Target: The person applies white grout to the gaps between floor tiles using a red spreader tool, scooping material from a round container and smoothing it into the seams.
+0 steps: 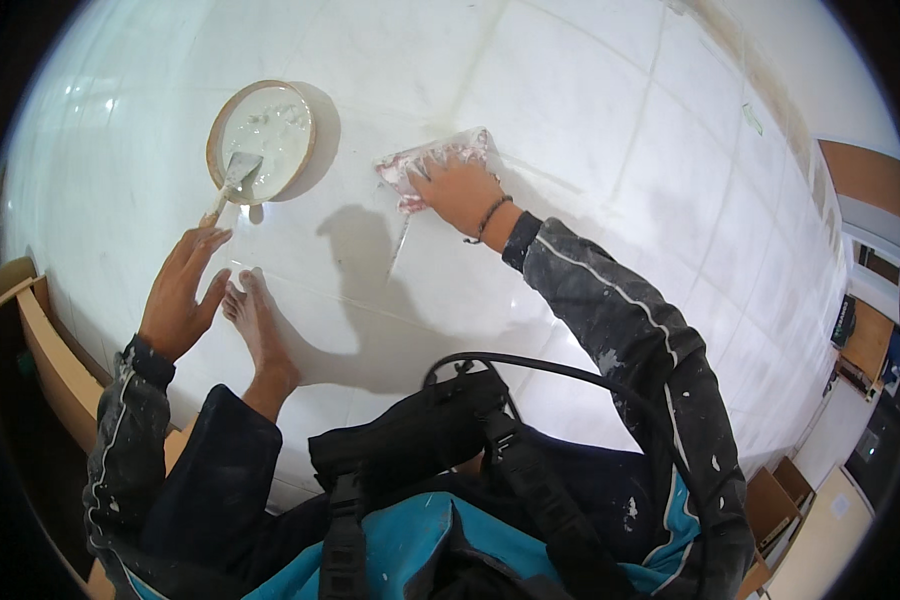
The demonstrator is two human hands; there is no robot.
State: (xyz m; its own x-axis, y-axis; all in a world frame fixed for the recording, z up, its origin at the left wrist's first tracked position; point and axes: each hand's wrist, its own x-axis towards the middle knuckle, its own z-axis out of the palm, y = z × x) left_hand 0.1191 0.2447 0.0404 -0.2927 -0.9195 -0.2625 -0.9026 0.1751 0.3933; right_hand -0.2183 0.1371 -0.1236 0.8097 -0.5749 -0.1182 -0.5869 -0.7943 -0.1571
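Note:
My right hand point(460, 197) presses down on a crumpled cloth point(475, 143), white with reddish patches, against the white tiled floor point(560, 250). Its fingers lie spread over the cloth. To the left stands a round bowl point(212, 140) with a brownish rim, holding a whitish wet mix with lumps. A putty knife point(242, 168) leans in it, its blade smeared white and its handle sticking out over the near rim. Just below the handle's end is my left hand point(178, 295), fingers stretched and thumb apart. Whether a fingertip touches the handle is unclear.
My bare foot point(260, 345) rests on the floor beside my left hand. Wooden furniture point(70, 340) stands at the left edge. Cardboard boxes point(770, 505) and boards lie at the lower right. A black cable point(560, 372) loops across my right arm. Tile joints cross the floor.

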